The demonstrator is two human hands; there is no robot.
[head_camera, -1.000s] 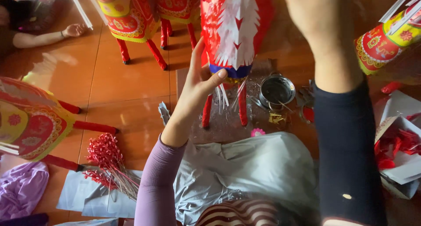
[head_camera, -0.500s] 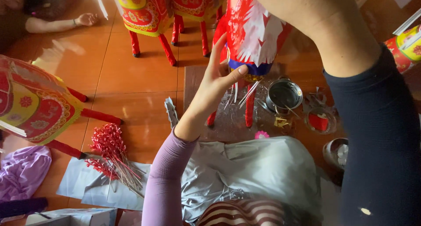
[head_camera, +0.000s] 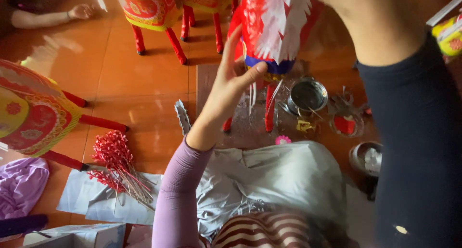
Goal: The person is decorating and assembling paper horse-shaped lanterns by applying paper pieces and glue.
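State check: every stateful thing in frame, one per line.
left hand: open, fingers spread, thumb pressed on the paper figure
right hand: out of frame, only the forearm shows
paper figure: upright on red legs
metal bowl: upright, open
small dish: holds something red
bundle of red sticks: lying on paper

floor left of figure [head_camera: 272, 26]: open | right: metal bowl [head_camera: 308, 95]
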